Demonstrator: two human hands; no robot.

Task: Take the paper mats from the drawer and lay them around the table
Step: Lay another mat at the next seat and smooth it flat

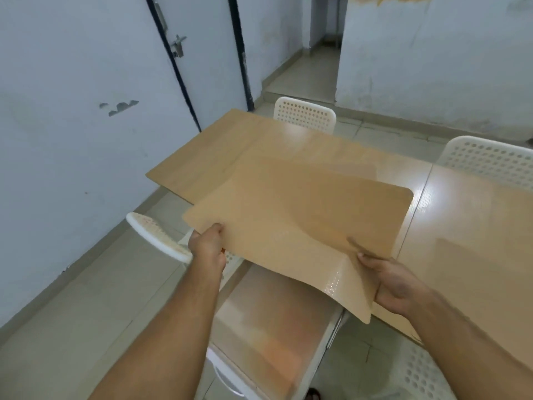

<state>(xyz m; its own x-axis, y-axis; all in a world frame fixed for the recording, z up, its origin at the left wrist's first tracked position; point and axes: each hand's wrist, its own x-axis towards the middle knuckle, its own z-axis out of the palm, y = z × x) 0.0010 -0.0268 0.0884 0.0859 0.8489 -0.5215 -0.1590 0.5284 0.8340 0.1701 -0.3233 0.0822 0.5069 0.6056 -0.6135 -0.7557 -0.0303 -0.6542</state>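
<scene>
A single head-worn wide-angle view looks forward and down, close over the tabletop (317, 145) corner and both forearms.

The mat (297, 223) hangs over the near edge of the counter (259, 140), with the left grip (209, 246) on its near left edge and the right grip (392, 281) at its near right corner. Below it, closest in, stands a drawer unit (274, 327). Chairs surround the counter: a far chair (305, 115) behind it, a right chair (487, 163) beyond its right end and a left chair (158, 236) beside the left grip.

drawer (216, 368) contents blurred, left hand (207, 249) fingers hidden beneath mat (302, 220)
</scene>
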